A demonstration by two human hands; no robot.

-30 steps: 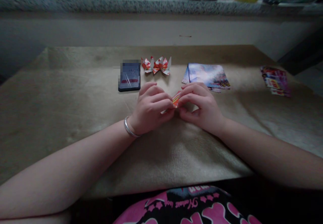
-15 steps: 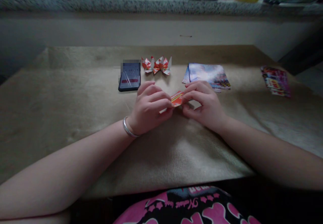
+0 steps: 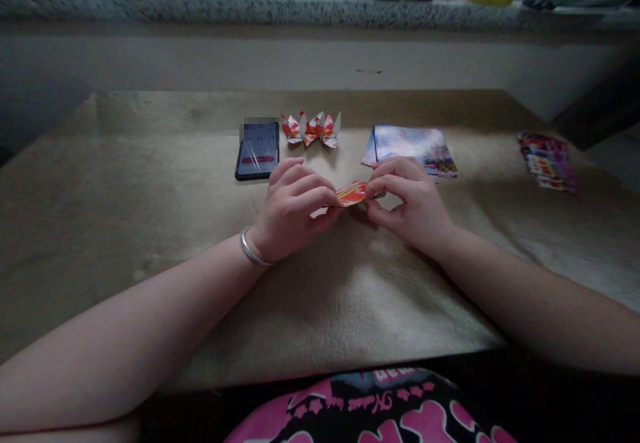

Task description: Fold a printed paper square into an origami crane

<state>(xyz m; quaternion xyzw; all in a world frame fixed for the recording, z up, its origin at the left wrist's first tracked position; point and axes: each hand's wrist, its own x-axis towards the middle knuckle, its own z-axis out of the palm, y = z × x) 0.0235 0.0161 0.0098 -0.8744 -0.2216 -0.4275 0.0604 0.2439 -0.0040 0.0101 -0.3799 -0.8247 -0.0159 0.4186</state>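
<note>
Between my hands is a small piece of folded orange-red paper with a yellow stripe, held just above the table. My left hand, with a silver bangle at the wrist, pinches its left end between thumb and fingers. At the other end, my right hand grips the paper with thumb and fingertips. The fingers cover both ends of it. Beyond my left hand stand several folded red-and-white paper figures with pointed tips, side by side.
A phone lies left of the paper figures. Behind my right hand is a stack of printed sheets. Colourful packets or cards lie far right. The cloth-covered table meets a wall below a stone ledge holding assorted items.
Both hands have shifted slightly, the right one a little to the right. The paper is tilted flatter, and more of its length shows between my fingers.
</note>
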